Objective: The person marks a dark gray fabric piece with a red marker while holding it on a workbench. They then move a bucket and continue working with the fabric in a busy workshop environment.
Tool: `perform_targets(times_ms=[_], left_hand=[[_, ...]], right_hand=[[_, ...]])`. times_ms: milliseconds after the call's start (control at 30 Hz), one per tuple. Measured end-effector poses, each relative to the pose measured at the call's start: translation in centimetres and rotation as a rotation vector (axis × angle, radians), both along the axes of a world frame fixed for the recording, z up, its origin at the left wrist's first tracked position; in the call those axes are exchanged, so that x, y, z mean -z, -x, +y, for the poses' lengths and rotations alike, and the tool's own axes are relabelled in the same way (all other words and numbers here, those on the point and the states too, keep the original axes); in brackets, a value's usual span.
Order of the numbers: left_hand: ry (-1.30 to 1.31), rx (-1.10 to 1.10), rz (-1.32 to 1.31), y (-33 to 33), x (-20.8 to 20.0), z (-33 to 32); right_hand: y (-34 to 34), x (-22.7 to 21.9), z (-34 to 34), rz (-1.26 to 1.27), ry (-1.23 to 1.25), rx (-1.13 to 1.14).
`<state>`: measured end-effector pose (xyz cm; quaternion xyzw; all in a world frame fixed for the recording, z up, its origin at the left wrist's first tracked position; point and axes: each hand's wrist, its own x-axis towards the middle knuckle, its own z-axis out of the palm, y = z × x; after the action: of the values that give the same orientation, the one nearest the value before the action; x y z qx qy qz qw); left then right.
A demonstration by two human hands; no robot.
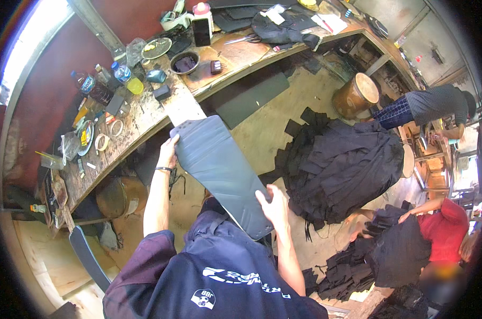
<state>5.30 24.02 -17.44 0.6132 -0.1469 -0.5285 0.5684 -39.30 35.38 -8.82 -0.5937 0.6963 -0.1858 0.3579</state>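
A long, dark blue-grey panel (222, 175), leather-like with wrinkles and small holes at its ends, lies slantwise in front of my body. My left hand (169, 152) grips its upper left edge near the wide end. On the opposite edge, close to the lower end, my right hand (273, 206) holds it with the thumb on top. Fingers under the panel are hidden. Its far end reaches toward a pale board (183, 109) at the bench edge.
Along the curved wooden bench (140, 119) stand bottles (128, 80), a dark bowl (184, 63), tape rings (102, 142) and scissors (245, 39). A big heap of black pieces (342, 165) covers the floor at right, beside a drum (356, 95). Two people (445, 228) work at the right.
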Motion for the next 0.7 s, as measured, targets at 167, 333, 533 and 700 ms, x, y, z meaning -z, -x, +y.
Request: perform_targets(times_ms=[167, 333, 533, 700], left_hand=[[-0.16, 0.179, 0.054, -1.3, -1.9, -0.6], [-0.176, 0.431, -0.054, -4.1, -4.1, -1.6], [-0.184, 0.554, 0.058, -5.8, -4.9, -3.4], [-0.178, 0.581, 0.029, -6.0, -4.5, -3.5]], right_hand=[[-8.3, 0.4, -10.1, -0.076, 0.058, -0.033], [-14.7, 1.7, -17.6, -0.101, 0.039, 0.018], [-16.1, 4.1, -20.0, -0.333, -0.139, 0.139], [-14.3, 2.5, -18.4, -0.217, 0.026, 0.031]])
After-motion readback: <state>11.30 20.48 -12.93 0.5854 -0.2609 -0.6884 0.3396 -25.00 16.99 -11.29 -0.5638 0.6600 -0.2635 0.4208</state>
